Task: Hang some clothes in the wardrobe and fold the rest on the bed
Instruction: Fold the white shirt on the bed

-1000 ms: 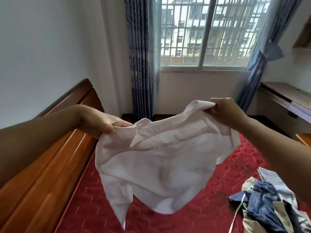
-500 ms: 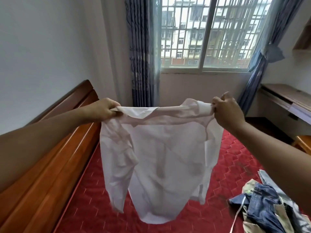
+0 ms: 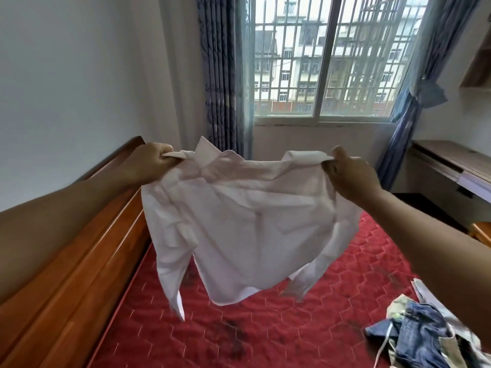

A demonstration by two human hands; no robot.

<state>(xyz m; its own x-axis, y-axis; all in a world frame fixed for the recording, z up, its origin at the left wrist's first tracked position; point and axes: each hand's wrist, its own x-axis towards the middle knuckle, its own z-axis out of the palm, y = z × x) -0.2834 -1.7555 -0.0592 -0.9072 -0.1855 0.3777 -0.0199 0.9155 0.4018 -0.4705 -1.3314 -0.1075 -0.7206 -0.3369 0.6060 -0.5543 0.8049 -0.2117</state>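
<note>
A white collared shirt (image 3: 247, 224) hangs spread in the air above the red quilted bed (image 3: 265, 335). My left hand (image 3: 148, 163) grips its upper left corner and my right hand (image 3: 350, 176) pinches its upper right corner, both at shoulder level. The collar sticks up near the left hand. The sleeves and hem dangle free and billow a little over the mattress. A heap of other clothes (image 3: 425, 338), with blue denim and pale fabric, lies on the bed at the lower right.
A wooden headboard (image 3: 69, 274) runs along the left side of the bed. Beyond stand a barred window (image 3: 326, 62) with blue curtains (image 3: 223, 75), and a wooden desk (image 3: 451, 166) against the right wall.
Both hands moved apart and stretched the shirt's top edge taut. The crumpled shirt opened out and now hangs wider, its hem swinging outward.
</note>
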